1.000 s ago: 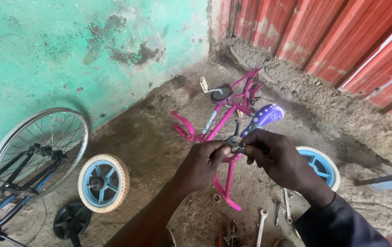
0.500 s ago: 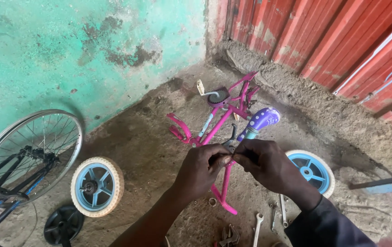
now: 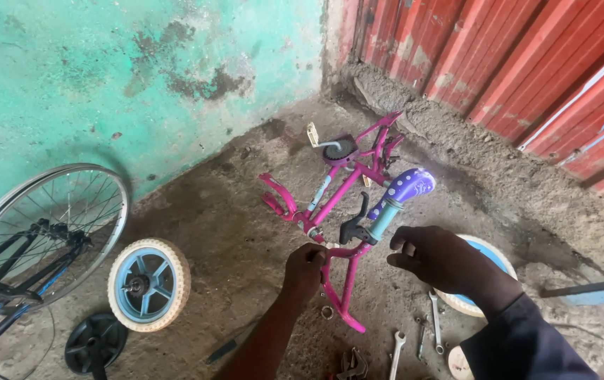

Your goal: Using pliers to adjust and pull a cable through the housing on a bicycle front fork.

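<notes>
pink bike frame [image 3: 348, 190]: 1 | small wheels [image 3: 148, 283]: 2 | spoked wheel [image 3: 43, 229]: 1 | wrenches [image 3: 435, 321]: 3

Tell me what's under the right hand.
Under the right hand lies a small white wheel with a blue hub, flat on the ground. Only its rim shows around the hand; the hub's centre is mostly covered. A spanner lies beside it.

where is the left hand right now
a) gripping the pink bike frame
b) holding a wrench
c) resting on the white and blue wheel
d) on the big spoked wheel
a, the left hand is closed on the pink bike frame near the handlebar stem.
</notes>
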